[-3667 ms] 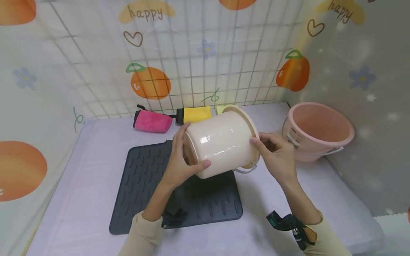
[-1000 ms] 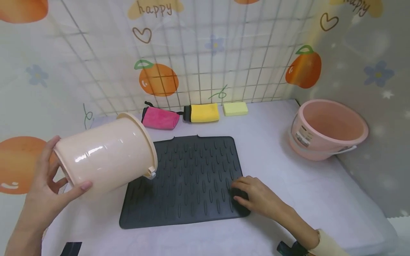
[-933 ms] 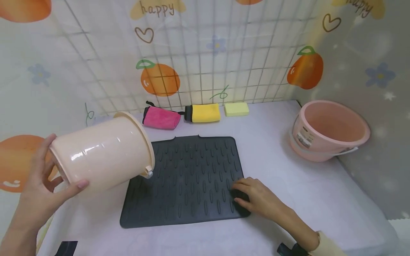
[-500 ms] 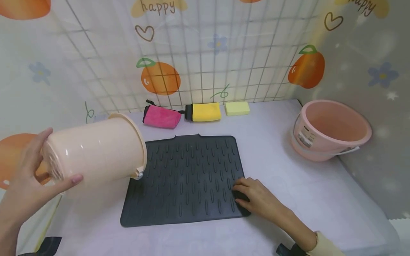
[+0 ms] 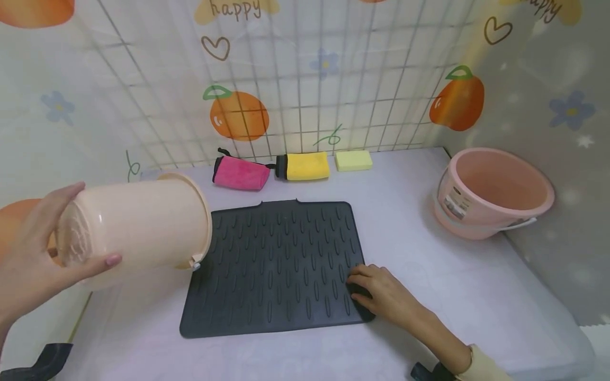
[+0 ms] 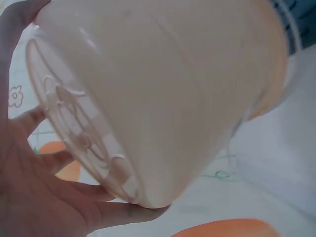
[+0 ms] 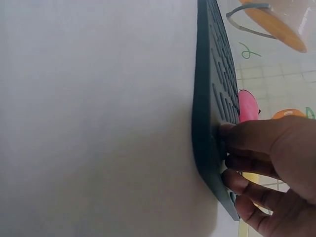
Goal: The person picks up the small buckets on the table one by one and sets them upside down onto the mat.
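On the left in the head view, my left hand (image 5: 45, 248) grips the base end of a cream plastic bucket (image 5: 143, 222), thumb on its side and fingers spread around the bottom rim. The bucket lies tipped sideways in the air, mouth turned right toward a black ridged drying mat (image 5: 271, 270). In the left wrist view the ringed underside of the bucket (image 6: 163, 94) faces the palm. My right hand (image 5: 383, 293) rests at the mat's right edge. Its slightly bent fingertips touch the mat's surface near the corner, as the right wrist view shows.
A pink bucket (image 5: 476, 227) with its handle down stands at the table's right. Along the back lie a rolled pink cloth (image 5: 241, 173), a rolled yellow cloth (image 5: 307, 166) and a pale yellow sponge (image 5: 353, 161). A patterned curtain (image 5: 157, 63) hangs behind.
The cream bucket has gone from above the mat to the left, now held by the left hand alone. My right hand has left its rim and come down onto the mat's right edge.
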`<state>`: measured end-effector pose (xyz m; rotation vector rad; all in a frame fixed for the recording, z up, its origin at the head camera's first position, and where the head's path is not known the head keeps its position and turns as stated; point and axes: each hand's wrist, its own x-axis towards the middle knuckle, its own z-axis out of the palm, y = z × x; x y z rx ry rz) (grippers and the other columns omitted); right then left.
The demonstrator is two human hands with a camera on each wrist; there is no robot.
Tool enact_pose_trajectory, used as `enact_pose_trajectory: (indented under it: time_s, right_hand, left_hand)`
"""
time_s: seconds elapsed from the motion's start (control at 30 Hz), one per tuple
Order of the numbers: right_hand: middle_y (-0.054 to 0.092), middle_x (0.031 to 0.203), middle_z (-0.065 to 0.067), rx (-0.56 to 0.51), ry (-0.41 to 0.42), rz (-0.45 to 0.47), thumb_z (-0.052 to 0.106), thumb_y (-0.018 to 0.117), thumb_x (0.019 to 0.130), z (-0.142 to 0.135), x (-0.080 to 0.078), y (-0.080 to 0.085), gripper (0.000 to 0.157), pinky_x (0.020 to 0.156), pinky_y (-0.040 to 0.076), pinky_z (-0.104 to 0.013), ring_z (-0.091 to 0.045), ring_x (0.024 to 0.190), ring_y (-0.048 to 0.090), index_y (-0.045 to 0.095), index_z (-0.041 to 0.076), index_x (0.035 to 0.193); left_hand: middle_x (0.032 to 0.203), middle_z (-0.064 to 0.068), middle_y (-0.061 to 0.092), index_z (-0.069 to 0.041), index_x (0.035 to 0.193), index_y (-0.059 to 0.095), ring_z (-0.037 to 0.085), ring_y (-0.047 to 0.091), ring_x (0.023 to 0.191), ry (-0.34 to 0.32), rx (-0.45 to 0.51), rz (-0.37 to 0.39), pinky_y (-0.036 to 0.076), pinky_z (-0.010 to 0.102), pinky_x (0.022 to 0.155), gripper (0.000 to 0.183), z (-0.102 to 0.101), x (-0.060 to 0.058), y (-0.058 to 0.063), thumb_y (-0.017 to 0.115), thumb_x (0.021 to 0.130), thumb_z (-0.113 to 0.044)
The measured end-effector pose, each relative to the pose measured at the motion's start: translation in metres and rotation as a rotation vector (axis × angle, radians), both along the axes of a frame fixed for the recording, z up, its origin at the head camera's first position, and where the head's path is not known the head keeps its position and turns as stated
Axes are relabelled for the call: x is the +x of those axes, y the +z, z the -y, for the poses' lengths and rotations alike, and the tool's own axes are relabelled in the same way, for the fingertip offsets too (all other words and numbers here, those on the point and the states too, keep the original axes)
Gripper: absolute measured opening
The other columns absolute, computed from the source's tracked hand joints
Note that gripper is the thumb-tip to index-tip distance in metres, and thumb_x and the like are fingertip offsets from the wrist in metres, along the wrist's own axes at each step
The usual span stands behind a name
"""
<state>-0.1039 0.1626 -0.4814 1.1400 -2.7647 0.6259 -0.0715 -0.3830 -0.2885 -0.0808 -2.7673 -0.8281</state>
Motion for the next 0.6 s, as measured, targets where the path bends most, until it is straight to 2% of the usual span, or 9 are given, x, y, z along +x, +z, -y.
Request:
enact_pose_trajectory:
  time_s: [0.1,0.17,0.37,0.6]
  right_hand:
    - [0.065,0.113,-0.002,0.001,-0.009,-0.005,0.014,0.086,0.080,0.000,0.001,0.000,0.031,0.084,0.054,-0.038,-0.018,0.099,0.062,0.074,0.006,0.107]
    - [0.065,0.113,-0.002,0.008,-0.016,-0.005,0.014,0.086,0.080,0.001,0.001,0.000,0.031,0.085,0.054,-0.039,-0.018,0.099,0.062,0.074,0.006,0.107]
    - [0.064,0.114,-0.002,0.020,-0.032,0.012,0.014,0.085,0.081,0.001,0.002,-0.001,0.030,0.086,0.054,-0.039,-0.020,0.101,0.063,0.073,0.006,0.108]
    - [0.064,0.115,-0.003,0.026,-0.035,0.007,0.015,0.084,0.082,0.002,0.002,-0.001,0.030,0.088,0.053,-0.041,-0.021,0.103,0.062,0.073,0.006,0.109]
  left_hand:
    - [0.165,0.005,0.013,-0.035,0.160,0.017,0.042,0.011,0.147,-0.054,-0.030,0.009,0.020,0.085,0.092,0.124,0.005,-0.009,0.005,0.094,0.066,-0.014]
    - [0.165,0.005,0.012,-0.036,0.161,0.017,0.041,0.008,0.148,-0.085,-0.065,0.034,0.010,0.082,0.100,0.124,0.007,-0.014,0.007,0.095,0.066,-0.019]
    - [0.167,0.010,0.003,-0.040,0.160,0.013,0.052,0.008,0.145,-0.113,-0.174,0.143,0.012,0.083,0.098,0.122,0.000,-0.023,0.013,0.093,0.068,-0.036]
    - [0.167,0.007,0.002,-0.048,0.158,0.011,0.056,0.015,0.141,-0.116,-0.156,0.166,0.020,0.084,0.090,0.120,-0.005,-0.031,0.004,0.092,0.069,-0.043]
